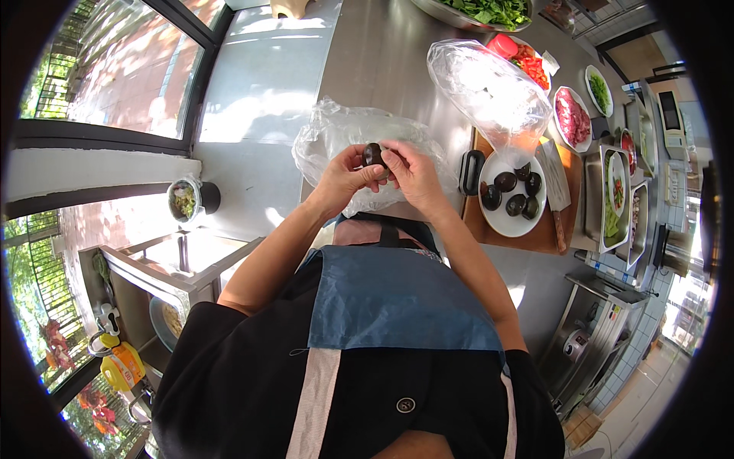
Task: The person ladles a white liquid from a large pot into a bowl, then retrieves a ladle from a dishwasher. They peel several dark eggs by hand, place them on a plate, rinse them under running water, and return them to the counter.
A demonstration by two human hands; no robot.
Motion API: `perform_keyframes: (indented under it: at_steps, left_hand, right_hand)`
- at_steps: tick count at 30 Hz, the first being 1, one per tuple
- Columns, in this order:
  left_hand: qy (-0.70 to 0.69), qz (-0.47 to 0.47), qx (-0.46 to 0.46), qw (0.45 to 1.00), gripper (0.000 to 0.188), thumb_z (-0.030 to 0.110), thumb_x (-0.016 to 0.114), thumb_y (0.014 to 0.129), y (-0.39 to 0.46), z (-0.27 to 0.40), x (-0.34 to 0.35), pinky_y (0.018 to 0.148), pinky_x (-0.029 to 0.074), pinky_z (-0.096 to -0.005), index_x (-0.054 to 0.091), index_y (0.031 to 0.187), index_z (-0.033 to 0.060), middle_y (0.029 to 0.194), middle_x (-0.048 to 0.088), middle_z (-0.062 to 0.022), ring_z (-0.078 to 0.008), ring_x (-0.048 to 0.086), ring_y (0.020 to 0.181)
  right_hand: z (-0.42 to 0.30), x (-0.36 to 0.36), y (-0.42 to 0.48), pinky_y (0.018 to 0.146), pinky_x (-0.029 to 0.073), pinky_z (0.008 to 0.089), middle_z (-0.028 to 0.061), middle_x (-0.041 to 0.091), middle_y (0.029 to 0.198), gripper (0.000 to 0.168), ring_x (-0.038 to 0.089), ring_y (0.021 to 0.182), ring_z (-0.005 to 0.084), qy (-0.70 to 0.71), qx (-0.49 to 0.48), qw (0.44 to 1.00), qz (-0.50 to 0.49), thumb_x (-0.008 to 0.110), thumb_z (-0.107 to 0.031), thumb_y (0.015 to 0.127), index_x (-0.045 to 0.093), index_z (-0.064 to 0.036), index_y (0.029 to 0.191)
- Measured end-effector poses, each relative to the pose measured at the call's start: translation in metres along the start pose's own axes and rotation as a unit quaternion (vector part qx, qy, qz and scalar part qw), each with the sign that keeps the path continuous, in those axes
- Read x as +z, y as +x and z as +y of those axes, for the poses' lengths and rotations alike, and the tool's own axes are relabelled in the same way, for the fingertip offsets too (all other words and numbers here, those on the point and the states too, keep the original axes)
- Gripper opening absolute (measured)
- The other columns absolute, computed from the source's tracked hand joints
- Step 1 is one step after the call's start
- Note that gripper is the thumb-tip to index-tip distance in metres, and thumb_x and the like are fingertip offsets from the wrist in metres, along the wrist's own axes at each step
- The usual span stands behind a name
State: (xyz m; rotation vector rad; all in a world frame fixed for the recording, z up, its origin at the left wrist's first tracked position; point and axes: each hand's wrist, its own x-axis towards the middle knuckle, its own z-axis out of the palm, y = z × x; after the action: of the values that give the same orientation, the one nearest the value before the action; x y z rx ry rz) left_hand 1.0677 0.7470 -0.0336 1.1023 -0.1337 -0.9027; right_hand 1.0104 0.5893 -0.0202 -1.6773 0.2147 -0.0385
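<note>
Above a crumpled clear plastic bag (338,129) on the steel counter, my left hand (348,172) holds a dark, glossy egg (374,155), which looks like a preserved egg. My right hand (414,175) is at the egg's other side, its fingers and thumb against it. What lies between the fingers is partly hidden. To the right, a white plate (504,228) bears several dark eggs (506,182). It rests on a wooden cutting board (487,238), with a cleaver (554,178) at its right. An inflated-looking clear plastic bag (487,86) overlaps the plate's upper edge.
A black-rimmed object (471,173) stands left of the plate. Beyond are a dish of chopped red peppers (533,69), a plate of raw meat (572,119), a bowl of greens (487,11) and steel trays (606,201). A bin with scraps (184,201) stands at the left.
</note>
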Motion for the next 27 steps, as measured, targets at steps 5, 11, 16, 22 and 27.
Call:
perform_keyframes:
  at_steps: [5,11,16,22,27]
  left_hand:
    - [-0.042,0.008,-0.014,0.999,0.046,0.020,0.069,0.084,0.001,0.000,0.001,0.073,0.049,-0.0303,0.047,0.117,-0.0028,0.098,0.062,-0.0108,-0.0197,0.062,0.087]
    - [-0.140,-0.005,-0.017,0.990,0.047,0.011,0.065,0.085,-0.002,0.001,0.001,0.081,0.049,-0.0336,0.043,0.125,-0.0004,0.113,0.056,-0.0141,-0.0273,0.060,0.100]
    - [-0.199,-0.022,-0.001,0.980,0.049,0.001,0.060,0.084,-0.001,0.002,0.003,0.085,0.049,-0.0364,0.042,0.129,0.0047,0.119,0.053,-0.0136,-0.0301,0.056,0.108]
    - [-0.129,-0.009,0.011,0.992,0.040,0.003,0.059,0.087,-0.001,0.002,0.004,0.086,0.049,-0.0353,0.046,0.125,0.0035,0.114,0.056,-0.0114,-0.0227,0.057,0.105]
    - [-0.047,0.031,0.035,0.998,0.030,0.010,0.058,0.091,-0.002,0.000,0.014,0.082,0.051,-0.0320,0.048,0.118,0.0003,0.109,0.058,-0.0103,-0.0176,0.058,0.098]
  right_hand:
    - [0.014,0.005,0.003,0.047,0.043,0.0237,0.0053,0.059,0.069,0.028,0.051,0.050,0.0088,-0.087,-0.042,0.993,0.066,0.053,-0.024,0.095,0.059,-0.002,0.112]
    - [0.002,-0.005,0.005,0.051,0.047,0.0320,0.0125,0.063,0.077,0.025,0.059,0.053,0.0205,-0.114,0.049,0.989,0.076,0.057,-0.020,0.091,0.058,-0.003,0.108]
    - [0.011,-0.015,0.009,0.057,0.048,0.0324,0.0128,0.064,0.073,0.028,0.062,0.061,0.0201,-0.342,-0.170,0.916,0.124,0.061,-0.022,0.087,0.059,-0.004,0.108]
    - [0.002,-0.003,-0.001,0.062,0.050,0.0314,0.0138,0.066,0.085,0.029,0.063,0.067,0.0245,-0.130,-0.071,0.987,0.060,0.062,-0.026,0.087,0.062,-0.003,0.105]
    - [0.004,-0.004,-0.005,0.067,0.049,0.0283,0.0127,0.064,0.092,0.028,0.063,0.077,0.0205,-0.131,-0.075,0.988,0.021,0.060,-0.020,0.090,0.060,0.000,0.109]
